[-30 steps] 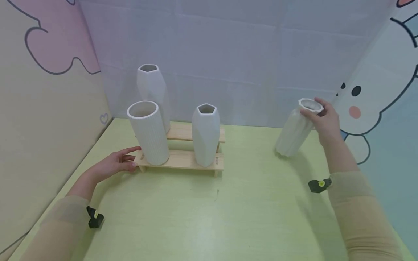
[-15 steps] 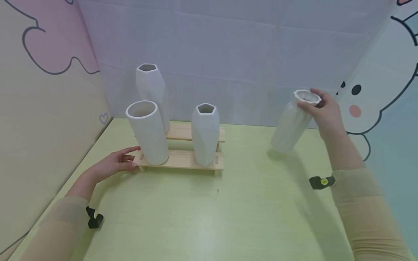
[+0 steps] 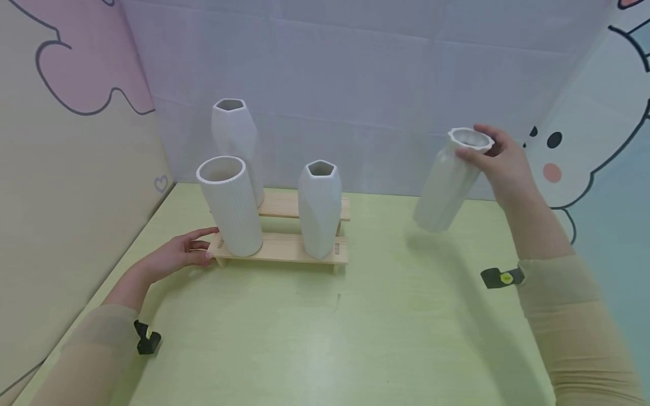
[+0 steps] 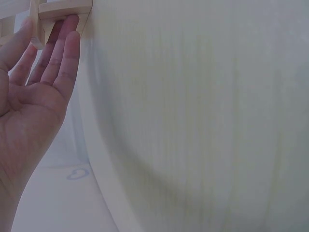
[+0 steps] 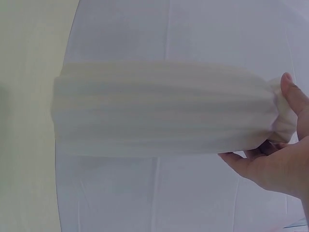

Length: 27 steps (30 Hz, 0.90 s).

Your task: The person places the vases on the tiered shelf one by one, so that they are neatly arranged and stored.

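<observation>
A white fluted vase with a scalloped rim (image 3: 442,189) hangs tilted above the table at the right, its base off the surface. My right hand (image 3: 510,169) grips it by the neck; the right wrist view shows fingers and thumb around the neck of the vase (image 5: 164,108). My left hand (image 3: 175,258) holds the left end of a two-tier wooden stand (image 3: 281,248), thumb and fingers on either side of its end. On the lower tier stand a ribbed cylindrical vase (image 3: 233,208) and a faceted vase (image 3: 321,211). Behind them a taller faceted vase (image 3: 236,135) stands on the upper tier.
The pale green table (image 3: 325,338) reaches back to a lilac cloth wall (image 3: 355,84). Printed side panels close it in at left and right. Right of the faceted vase, the upper tier board (image 3: 279,206) is partly visible.
My right hand has lifted the fluted vase off the table and carried it slightly up and to the left. The left hand and the stand have stayed in place.
</observation>
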Available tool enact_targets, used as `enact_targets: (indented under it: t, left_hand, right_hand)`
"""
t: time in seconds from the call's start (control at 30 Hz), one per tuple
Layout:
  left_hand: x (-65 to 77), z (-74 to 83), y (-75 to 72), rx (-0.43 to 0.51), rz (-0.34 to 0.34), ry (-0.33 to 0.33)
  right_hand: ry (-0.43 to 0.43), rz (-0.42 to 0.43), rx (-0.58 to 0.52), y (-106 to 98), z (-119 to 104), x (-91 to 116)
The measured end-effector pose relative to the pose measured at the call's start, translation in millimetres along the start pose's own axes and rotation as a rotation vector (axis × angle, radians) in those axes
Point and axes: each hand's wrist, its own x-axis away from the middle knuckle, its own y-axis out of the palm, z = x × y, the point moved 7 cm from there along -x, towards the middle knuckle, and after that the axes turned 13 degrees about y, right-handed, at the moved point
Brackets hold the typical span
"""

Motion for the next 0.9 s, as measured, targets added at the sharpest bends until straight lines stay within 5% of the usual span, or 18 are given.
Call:
enact_targets:
  t: [0.37,0.9]
  left_hand:
    - [0.7,-1.0,-1.3,0.001,-0.002,0.001]
    - [0.9,1.3,0.3,-0.003,0.002,-0.003]
  right_hand:
    - [-0.064,-0.046,-0.036,12.6,-27.5,10.5]
    - [-0.090,-0.174,-0.276,32.3,-60.3,18.8]
